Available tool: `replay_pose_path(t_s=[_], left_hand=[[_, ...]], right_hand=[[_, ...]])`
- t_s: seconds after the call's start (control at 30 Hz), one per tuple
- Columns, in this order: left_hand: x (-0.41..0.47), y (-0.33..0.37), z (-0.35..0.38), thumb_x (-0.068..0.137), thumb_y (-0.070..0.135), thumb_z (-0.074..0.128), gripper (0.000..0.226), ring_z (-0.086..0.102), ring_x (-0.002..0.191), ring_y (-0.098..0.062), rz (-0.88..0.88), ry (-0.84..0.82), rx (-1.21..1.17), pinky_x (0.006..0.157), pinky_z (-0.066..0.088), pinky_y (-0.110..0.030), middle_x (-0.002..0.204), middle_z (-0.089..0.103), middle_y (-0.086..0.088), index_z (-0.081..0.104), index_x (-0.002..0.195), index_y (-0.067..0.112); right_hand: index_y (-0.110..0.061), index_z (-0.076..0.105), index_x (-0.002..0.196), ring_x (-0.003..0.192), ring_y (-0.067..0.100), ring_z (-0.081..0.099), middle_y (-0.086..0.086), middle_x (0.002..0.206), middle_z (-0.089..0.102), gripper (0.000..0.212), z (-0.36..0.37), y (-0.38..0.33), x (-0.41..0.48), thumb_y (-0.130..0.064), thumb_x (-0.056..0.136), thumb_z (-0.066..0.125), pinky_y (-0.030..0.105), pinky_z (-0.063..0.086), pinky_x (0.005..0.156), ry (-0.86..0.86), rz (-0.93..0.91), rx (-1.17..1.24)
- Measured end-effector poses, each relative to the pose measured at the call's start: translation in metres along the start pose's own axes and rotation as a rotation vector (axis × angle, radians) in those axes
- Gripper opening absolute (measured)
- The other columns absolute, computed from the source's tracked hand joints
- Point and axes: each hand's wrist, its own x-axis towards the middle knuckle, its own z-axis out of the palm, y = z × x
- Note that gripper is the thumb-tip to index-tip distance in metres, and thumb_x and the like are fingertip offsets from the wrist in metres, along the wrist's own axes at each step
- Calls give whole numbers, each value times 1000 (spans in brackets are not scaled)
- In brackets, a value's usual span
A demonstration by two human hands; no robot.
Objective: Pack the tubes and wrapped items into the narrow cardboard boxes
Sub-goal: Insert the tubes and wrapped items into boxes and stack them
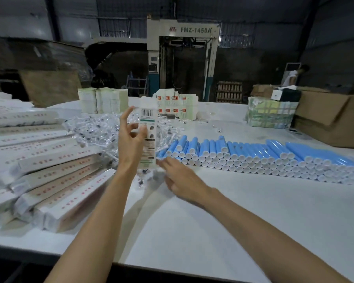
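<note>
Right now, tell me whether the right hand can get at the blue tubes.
Probably yes: the right hand is open right beside the nearest blue tubes, nothing between them. The left hand holds the narrow box.

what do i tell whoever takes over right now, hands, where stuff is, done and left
Left hand holds one narrow printed white cardboard box upright above the white table. Right hand is open, empty, fingertips near the box's lower end.
Blue plastic tubes with white caps lie in rows on the right; clear-wrapped small items are heaped behind the left hand.
Done: long closed boxes piled at left, contents unseen.
Left: the held box, whether filled I cannot tell, and the many loose tubes.
</note>
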Motion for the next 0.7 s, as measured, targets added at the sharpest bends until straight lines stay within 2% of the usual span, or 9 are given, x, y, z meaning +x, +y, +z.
replay_pose_path(t_s=[0.07, 0.17, 0.27, 0.33, 0.43, 0.5, 0.57, 0.63, 0.7], left_hand=[[2, -2, -1, 110, 18, 58, 51, 74, 94, -17, 33, 58, 34, 73, 62, -36, 114, 70, -9, 43, 152, 44], [5, -3, -4, 110, 17, 55, 56, 69, 82, -14, 80, 159, 51, 72, 57, -33, 108, 68, -15, 37, 156, 43], [8, -3, -7, 111, 20, 54, 67, 69, 78, -6, 139, 192, 118, 69, 57, -25, 108, 68, -12, 24, 164, 49], [8, -3, -8, 112, 20, 52, 69, 69, 80, -5, 165, 199, 149, 67, 59, -22, 115, 67, -9, 20, 166, 49], [7, -2, -7, 114, 20, 48, 67, 67, 77, 1, 156, 213, 118, 68, 58, -19, 109, 65, -1, 20, 166, 52], [4, -1, -6, 114, 22, 48, 68, 69, 80, 3, 164, 195, 128, 65, 57, -17, 108, 63, 1, 17, 166, 53], [2, 0, -5, 114, 23, 51, 71, 71, 85, 1, 148, 169, 126, 69, 58, -24, 111, 64, -3, 15, 166, 56], [1, 0, -2, 112, 21, 56, 76, 73, 86, -3, 98, 155, 76, 74, 58, -33, 112, 68, -5, 15, 165, 58], [-1, 1, 3, 110, 16, 60, 80, 75, 89, -4, 60, 128, 19, 72, 61, -32, 113, 70, -5, 18, 165, 57]], right_hand=[[-17, 43, 156, 106, 30, 57, 14, 137, 49, 62, 10, -4, 5, -9, 98, 64, 43, 55, 83, 12, -165, -177], [-26, 41, 159, 97, 29, 56, 15, 131, 50, 70, 14, -10, 20, -12, 95, 67, 41, 47, 79, 22, -341, -393], [-28, 38, 160, 93, 31, 59, 19, 124, 53, 60, 18, -18, 32, -16, 104, 53, 42, 49, 79, -46, -443, -514], [-22, 48, 154, 95, 32, 62, 17, 120, 58, 47, 18, -22, 37, -25, 107, 49, 45, 52, 80, -81, -483, -564], [-8, 65, 130, 103, 34, 63, 15, 118, 66, 33, 22, -24, 41, -24, 108, 45, 49, 52, 85, -93, -544, -524], [-8, 65, 129, 109, 31, 62, 11, 123, 67, 33, 23, -24, 38, -17, 108, 42, 44, 51, 91, -65, -571, -539], [-7, 65, 132, 106, 27, 62, 8, 121, 67, 31, 18, -17, 27, -10, 103, 51, 39, 52, 91, 32, -577, -529], [-4, 64, 131, 100, 28, 60, 9, 115, 66, 31, 3, -7, 9, -5, 100, 59, 38, 52, 87, 158, -527, -421], [-2, 64, 129, 97, 28, 60, 11, 112, 63, 27, -18, 3, -10, -5, 103, 60, 38, 52, 84, 279, -418, -322]])
